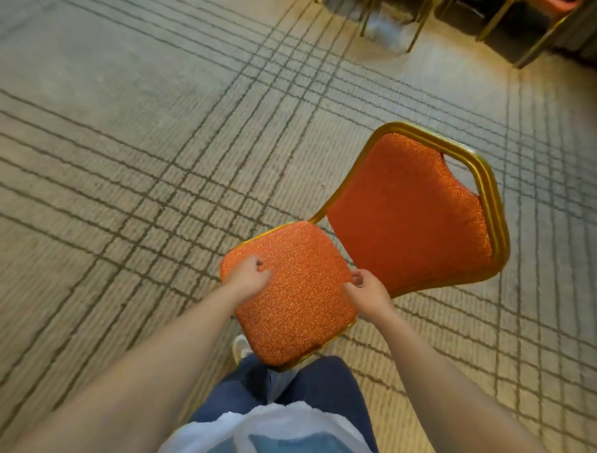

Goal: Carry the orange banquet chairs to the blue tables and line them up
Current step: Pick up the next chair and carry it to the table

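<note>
The orange chair (303, 300) sits tilted over the striped carpet (129, 135), apparently lifted, directly in front of the person. The left hand (248, 278) and right hand (368, 291) grip opposite seat edges, fingers curled over them.

Banquet hall or hotel function room, by the look of it. The floor was wall-to-wall carpet (129, 129), beige and loop-textured, crossed by bands of dark lines in a large plaid grid: commercial stuff, not domestic. An orange banquet chair (403, 210) showed the trade: patterned orange upholstery on seat and back, and a gold-painted metal frame with a handle gap at the top of the back. At the far edge stood more gold chair legs (416, 29), slim and angled, with a scrap of another orange seat (563, 4) in the corner. Dark shapes sat behind those legs; could not tell what they were. Warm, yellowish indoor light lay on the carpet.
</note>
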`<action>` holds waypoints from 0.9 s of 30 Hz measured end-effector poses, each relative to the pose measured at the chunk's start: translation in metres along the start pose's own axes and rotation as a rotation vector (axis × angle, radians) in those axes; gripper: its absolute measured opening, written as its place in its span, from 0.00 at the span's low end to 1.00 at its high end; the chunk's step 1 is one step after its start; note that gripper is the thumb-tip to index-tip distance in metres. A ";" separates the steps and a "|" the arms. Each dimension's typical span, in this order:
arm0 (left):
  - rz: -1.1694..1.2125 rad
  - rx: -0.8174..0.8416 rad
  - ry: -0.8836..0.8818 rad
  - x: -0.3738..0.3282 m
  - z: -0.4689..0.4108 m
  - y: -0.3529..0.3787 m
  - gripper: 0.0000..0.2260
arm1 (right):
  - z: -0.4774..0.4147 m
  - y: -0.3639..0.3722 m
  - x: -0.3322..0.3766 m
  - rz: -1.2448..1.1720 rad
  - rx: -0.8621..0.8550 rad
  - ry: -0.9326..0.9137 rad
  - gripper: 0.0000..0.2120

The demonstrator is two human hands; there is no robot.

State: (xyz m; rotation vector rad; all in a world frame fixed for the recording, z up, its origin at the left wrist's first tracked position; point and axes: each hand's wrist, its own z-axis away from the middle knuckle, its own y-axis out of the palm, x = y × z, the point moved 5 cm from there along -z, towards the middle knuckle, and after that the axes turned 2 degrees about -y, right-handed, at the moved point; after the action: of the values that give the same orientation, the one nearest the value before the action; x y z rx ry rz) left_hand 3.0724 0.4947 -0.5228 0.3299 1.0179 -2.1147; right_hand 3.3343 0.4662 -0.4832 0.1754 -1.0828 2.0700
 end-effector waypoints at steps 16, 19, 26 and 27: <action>0.445 -0.250 -0.428 0.049 0.002 0.050 0.12 | -0.110 0.006 0.026 0.338 0.365 -0.244 0.24; 0.441 -0.306 -0.516 0.055 -0.001 0.069 0.18 | -0.137 0.013 0.023 0.350 0.416 -0.268 0.24; 0.525 -0.373 -0.597 0.056 -0.039 0.102 0.16 | -0.183 0.031 -0.002 0.263 0.418 -0.210 0.22; 0.531 -0.382 -0.612 0.061 -0.047 0.108 0.16 | -0.192 0.036 -0.011 0.238 0.419 -0.190 0.23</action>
State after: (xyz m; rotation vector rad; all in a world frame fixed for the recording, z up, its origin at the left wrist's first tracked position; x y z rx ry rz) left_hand 3.1052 0.4555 -0.6449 -0.2142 0.8194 -1.3695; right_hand 3.3593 0.5912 -0.6314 0.4790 -0.7931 2.5209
